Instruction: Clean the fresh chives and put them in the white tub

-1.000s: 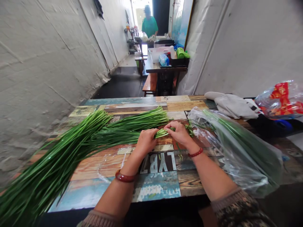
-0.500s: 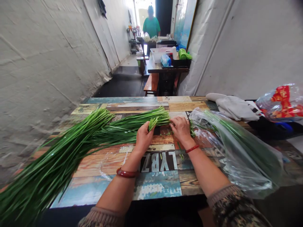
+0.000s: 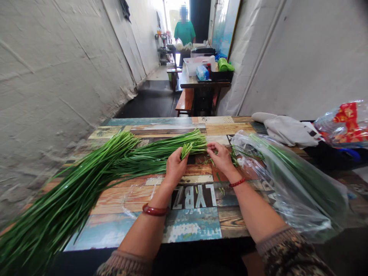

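My left hand (image 3: 176,165) is closed around a small bunch of garlic chives (image 3: 186,150), whose pale cut ends stick out past the thumb. My right hand (image 3: 221,158) is just to the right, its thumb and fingertips drawn together beside the stem ends; whatever they pinch is too small to make out. Behind my left hand lies a loose row of garlic chives (image 3: 161,147) with its ends toward my right hand. A larger pile of garlic chives (image 3: 83,180) spreads across the table's left side and over the near edge. Green trimmings (image 3: 234,156) lie beyond my right wrist.
On the right of the wood-patterned table (image 3: 195,226) lies a clear plastic bag (image 3: 301,188) with more chives inside. Behind it are a pale cloth item (image 3: 284,129) and a red-printed bag (image 3: 346,122). A person in green (image 3: 184,33) stands beyond another table (image 3: 189,81).
My right hand has shifted slightly right, its fingertips drawing a little away from the stem ends. My left hand keeps its hold on the bunch. The view has moved slightly.
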`<state>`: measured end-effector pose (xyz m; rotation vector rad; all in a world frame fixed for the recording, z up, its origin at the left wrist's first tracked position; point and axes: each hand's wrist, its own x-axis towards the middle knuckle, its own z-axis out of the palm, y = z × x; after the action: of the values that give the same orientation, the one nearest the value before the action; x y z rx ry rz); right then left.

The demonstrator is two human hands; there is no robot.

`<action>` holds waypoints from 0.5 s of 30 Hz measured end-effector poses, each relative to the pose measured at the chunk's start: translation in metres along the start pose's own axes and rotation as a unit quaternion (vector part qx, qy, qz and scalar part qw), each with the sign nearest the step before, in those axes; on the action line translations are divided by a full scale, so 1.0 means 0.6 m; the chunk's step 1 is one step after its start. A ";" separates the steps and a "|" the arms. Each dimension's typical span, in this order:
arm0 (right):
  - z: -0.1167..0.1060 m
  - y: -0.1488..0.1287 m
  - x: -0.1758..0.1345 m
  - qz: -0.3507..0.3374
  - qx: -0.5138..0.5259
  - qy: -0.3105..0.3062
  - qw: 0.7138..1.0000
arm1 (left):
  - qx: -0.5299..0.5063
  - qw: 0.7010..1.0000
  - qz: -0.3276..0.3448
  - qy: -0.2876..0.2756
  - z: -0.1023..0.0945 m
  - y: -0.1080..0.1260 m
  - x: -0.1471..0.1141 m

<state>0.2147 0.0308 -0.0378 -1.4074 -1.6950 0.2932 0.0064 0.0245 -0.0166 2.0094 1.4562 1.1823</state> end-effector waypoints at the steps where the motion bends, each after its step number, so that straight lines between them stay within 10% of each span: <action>1: -0.001 -0.003 -0.001 -0.009 0.016 -0.009 1.000 | 0.000 1.000 -0.003 0.000 0.000 0.000 0.000; 10: -0.013 -0.021 -0.006 -0.081 0.029 -0.053 0.995 | 0.006 0.999 0.039 0.037 -0.005 0.009 0.001; 15: -0.015 -0.021 -0.006 -0.073 0.086 -0.064 0.992 | 0.046 0.997 0.054 -0.033 -0.004 0.005 0.000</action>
<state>0.2130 0.0206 -0.0258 -1.1537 -1.8206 0.4452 0.0060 0.0231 -0.0129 2.1937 1.4091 1.0981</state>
